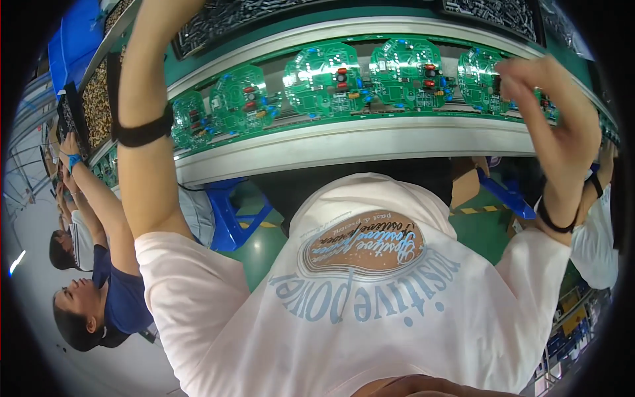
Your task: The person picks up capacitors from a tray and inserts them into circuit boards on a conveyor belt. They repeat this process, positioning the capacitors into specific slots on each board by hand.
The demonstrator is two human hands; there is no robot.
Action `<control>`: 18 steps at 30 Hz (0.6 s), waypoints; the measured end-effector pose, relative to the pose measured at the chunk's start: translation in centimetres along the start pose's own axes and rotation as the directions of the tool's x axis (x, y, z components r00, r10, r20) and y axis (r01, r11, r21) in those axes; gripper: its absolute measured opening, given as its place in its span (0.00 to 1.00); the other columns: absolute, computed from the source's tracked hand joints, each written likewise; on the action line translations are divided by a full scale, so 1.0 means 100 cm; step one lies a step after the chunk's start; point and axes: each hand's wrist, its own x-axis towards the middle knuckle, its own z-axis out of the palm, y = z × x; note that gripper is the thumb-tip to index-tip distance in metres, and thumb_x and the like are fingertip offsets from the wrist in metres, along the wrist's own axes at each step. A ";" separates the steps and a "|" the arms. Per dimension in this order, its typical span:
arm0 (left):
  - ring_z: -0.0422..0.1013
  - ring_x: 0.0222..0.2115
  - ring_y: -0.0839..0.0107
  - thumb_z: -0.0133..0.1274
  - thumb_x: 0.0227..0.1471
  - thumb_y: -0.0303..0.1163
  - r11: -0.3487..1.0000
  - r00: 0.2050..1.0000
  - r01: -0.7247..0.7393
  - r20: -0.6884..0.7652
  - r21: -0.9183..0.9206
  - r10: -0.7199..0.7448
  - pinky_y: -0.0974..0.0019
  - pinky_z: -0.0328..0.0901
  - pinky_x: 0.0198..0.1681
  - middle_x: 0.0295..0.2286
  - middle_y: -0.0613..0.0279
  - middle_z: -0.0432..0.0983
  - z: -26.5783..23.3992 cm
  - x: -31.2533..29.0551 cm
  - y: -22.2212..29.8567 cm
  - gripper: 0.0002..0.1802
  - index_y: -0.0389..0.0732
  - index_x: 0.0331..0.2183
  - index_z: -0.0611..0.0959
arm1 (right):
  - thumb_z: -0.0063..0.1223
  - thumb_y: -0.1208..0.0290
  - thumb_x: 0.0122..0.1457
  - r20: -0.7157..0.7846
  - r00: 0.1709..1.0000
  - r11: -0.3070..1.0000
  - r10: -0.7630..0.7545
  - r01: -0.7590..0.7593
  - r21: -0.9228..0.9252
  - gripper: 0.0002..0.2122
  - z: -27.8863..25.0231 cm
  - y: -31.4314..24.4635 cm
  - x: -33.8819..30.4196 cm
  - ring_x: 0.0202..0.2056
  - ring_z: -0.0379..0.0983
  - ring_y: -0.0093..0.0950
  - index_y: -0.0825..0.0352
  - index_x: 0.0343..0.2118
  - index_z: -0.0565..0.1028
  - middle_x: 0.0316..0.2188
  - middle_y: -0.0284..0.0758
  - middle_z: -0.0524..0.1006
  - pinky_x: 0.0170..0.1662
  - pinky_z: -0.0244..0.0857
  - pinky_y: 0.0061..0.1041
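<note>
Curving a blurred right hand, cannot tell whether gripping, over glossy, notched circuit boards rowed between the metal conveyor's edges; hiding some behind a banded left forearm, with left hand out of view; facing heaped grey pieces past the far edge

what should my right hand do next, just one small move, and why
Perhaps ease the right hand down toward the green circuit board it partly overlaps in view: its fingers are bent toward that board, though blur hides whether they hold anything.
</note>
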 end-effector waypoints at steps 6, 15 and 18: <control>0.78 0.29 0.69 0.60 0.56 0.24 0.982 0.994 -0.080 -0.054 0.172 0.090 0.68 0.72 0.34 0.31 0.53 0.83 0.029 0.001 0.041 0.09 0.28 0.38 0.85 | 0.61 0.72 0.59 0.022 0.995 0.939 -0.102 0.104 -0.329 0.10 0.027 0.016 0.096 0.39 0.77 0.38 0.71 0.42 0.78 0.41 0.41 0.79 0.43 0.71 0.34; 0.77 0.25 0.68 0.61 0.55 0.24 0.876 0.915 -0.297 -0.148 0.379 0.375 0.67 0.70 0.31 0.27 0.51 0.82 0.030 -0.002 0.052 0.07 0.29 0.36 0.85 | 0.60 0.66 0.61 0.136 0.984 0.889 -0.116 0.164 -0.428 0.14 0.061 0.070 0.171 0.42 0.78 0.44 0.68 0.47 0.80 0.38 0.44 0.80 0.47 0.72 0.38; 0.77 0.24 0.68 0.61 0.54 0.23 0.917 0.928 -0.261 -0.183 0.303 0.324 0.66 0.70 0.30 0.26 0.50 0.82 0.023 -0.017 0.053 0.07 0.29 0.35 0.85 | 0.59 0.68 0.60 0.087 0.995 0.947 -0.048 0.073 -0.312 0.11 0.055 0.060 0.166 0.40 0.79 0.44 0.67 0.43 0.81 0.36 0.43 0.82 0.46 0.73 0.39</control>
